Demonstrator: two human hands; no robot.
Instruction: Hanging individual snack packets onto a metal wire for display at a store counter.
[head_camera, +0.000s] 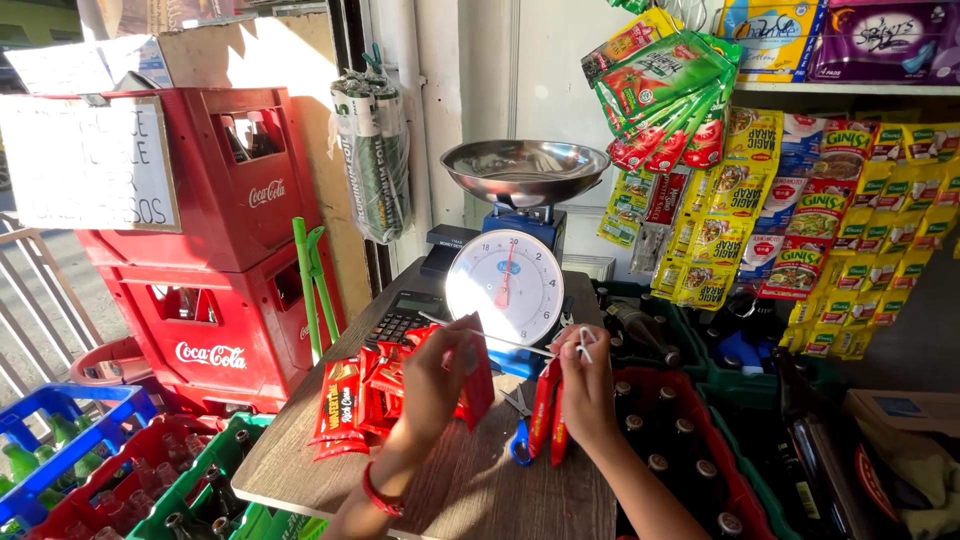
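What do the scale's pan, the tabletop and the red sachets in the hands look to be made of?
Scale pan: polished metal, likely stainless steel, going by its mirror-like glare. Tabletop: wood or wood-look laminate; grey-brown grain lines show, but which it is cannot be told. Red sachets: glossy plastic or foil film, thin, creased and shiny.

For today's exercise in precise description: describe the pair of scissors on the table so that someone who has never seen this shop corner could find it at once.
Start at the big weighing scale with its round white dial and steel pan, at the back of the wooden table. Come straight down to the table in front of it, between the person's two hands. The scissors lie there beside red sachets; their blue handle is the only blue thing on the tabletop.
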